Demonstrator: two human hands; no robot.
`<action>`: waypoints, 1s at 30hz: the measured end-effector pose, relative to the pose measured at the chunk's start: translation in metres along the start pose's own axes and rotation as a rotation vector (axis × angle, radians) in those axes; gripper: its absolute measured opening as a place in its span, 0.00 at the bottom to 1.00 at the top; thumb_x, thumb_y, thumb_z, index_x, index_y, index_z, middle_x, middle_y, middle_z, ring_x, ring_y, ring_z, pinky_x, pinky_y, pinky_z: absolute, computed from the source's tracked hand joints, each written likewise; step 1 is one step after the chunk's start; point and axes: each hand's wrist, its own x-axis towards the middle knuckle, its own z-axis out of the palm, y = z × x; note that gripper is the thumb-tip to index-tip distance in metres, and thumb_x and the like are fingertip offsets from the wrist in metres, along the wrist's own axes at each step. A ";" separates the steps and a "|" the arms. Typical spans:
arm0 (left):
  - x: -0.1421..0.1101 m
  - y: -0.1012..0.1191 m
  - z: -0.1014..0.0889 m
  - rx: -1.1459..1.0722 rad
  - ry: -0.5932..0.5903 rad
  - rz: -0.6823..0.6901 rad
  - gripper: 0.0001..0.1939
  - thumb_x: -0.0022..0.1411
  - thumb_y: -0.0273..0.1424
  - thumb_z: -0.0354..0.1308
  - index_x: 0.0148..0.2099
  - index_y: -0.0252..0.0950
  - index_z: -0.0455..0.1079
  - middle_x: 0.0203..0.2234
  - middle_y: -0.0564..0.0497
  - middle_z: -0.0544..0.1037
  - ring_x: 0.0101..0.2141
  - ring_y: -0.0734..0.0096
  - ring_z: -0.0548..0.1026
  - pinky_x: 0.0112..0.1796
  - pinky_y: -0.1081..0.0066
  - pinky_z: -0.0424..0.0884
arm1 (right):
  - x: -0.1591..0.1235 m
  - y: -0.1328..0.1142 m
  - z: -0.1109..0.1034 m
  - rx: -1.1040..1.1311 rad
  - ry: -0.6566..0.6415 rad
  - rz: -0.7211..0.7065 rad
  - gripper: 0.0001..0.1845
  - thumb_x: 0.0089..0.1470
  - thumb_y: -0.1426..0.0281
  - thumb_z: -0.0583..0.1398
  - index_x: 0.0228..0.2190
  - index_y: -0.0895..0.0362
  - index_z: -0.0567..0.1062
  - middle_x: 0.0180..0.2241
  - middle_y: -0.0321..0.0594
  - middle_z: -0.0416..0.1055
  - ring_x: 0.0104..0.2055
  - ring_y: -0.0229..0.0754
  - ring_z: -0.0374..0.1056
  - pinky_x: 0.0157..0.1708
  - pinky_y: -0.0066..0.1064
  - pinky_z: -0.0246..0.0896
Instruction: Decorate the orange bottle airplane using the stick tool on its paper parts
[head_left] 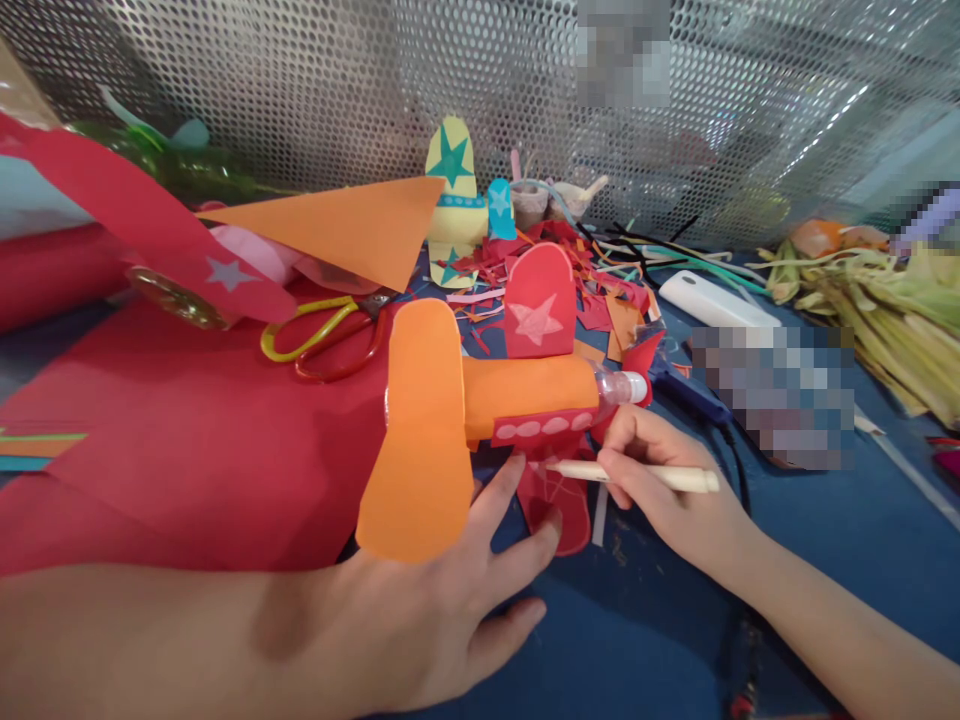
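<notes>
A toy airplane made from a plastic bottle lies on the table, its body wrapped in orange paper (532, 385). A large orange paper piece (425, 420) stands at its left end. A red wing (540, 305) with a pink star rises on the far side. On the near side, another red wing (566, 515) bears a faint star outline. My left hand (457, 590) lies with fingers spread, fingertips touching the near wing. My right hand (660, 470) grips a whitish marker pen (667, 478), its tip at the near wing's star.
Red paper sheets (225, 420) and scissors (337, 340) lie at left. Behind are paper scraps (592, 310) and a yellow bottle plane (450, 220). A blue glue gun (690, 390), white device (720, 300) and corn husks (892, 300) lie right. Perforated metal (300, 90) borders the back.
</notes>
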 end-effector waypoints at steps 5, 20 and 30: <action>0.000 0.000 0.000 -0.005 0.018 0.005 0.22 0.65 0.41 0.47 0.61 0.50 0.61 0.60 0.41 0.62 0.38 0.55 0.76 0.34 0.52 0.77 | 0.001 0.000 0.001 0.016 -0.003 0.003 0.10 0.55 0.71 0.53 0.22 0.53 0.60 0.16 0.27 0.58 0.18 0.33 0.53 0.18 0.26 0.49; -0.001 -0.001 0.001 0.003 0.017 -0.001 0.24 0.65 0.42 0.48 0.62 0.52 0.59 0.60 0.42 0.62 0.39 0.56 0.76 0.35 0.52 0.77 | -0.001 0.001 -0.001 -0.003 0.004 -0.002 0.10 0.54 0.70 0.53 0.22 0.52 0.60 0.15 0.27 0.58 0.17 0.34 0.53 0.18 0.26 0.49; -0.002 -0.001 0.002 0.000 0.019 0.010 0.24 0.65 0.42 0.47 0.62 0.51 0.59 0.60 0.42 0.61 0.39 0.55 0.76 0.34 0.52 0.77 | -0.001 0.000 -0.001 -0.013 0.011 -0.008 0.10 0.54 0.70 0.54 0.22 0.52 0.60 0.16 0.28 0.58 0.17 0.34 0.54 0.17 0.27 0.49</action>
